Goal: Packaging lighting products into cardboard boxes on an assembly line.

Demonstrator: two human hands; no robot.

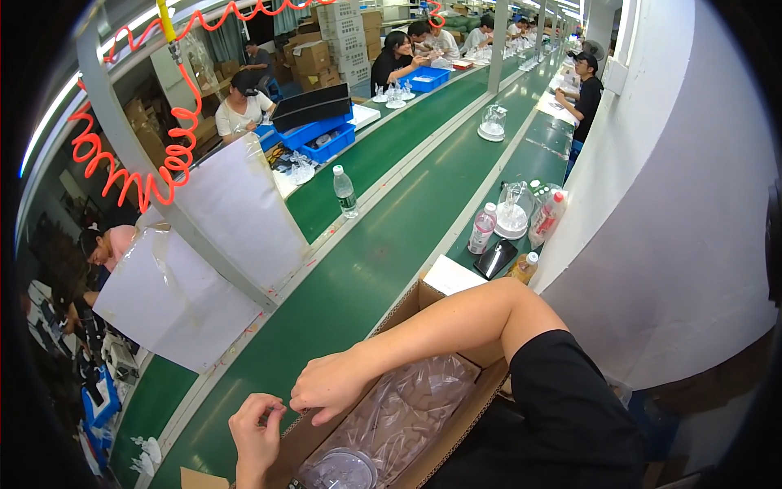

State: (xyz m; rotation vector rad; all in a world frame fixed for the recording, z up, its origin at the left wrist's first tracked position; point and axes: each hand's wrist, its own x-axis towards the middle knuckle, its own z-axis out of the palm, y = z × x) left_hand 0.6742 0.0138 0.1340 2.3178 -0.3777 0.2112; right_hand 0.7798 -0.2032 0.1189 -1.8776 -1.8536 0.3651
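My left hand (257, 425) is closed in a pinch over the near left edge of an open cardboard box (444, 447). Just to its right, my right hand (332, 386) reaches across the box with its fingers curled and pressed together. The fingertips of both hands nearly meet; whatever they hold is too small to make out. Below them in the box lies a crumpled clear plastic bag (419, 403). A round clear plastic piece with a pale rim (342, 471) sits at the box's near end.
A green conveyor belt (350, 281) runs away beyond the box. On it stand a water bottle (344, 192) and a clear dome (492, 124). Bottles, a phone (496, 257) and another dome (513, 213) are at the right, beside a white pillar (623, 212). Several people sit along the line.
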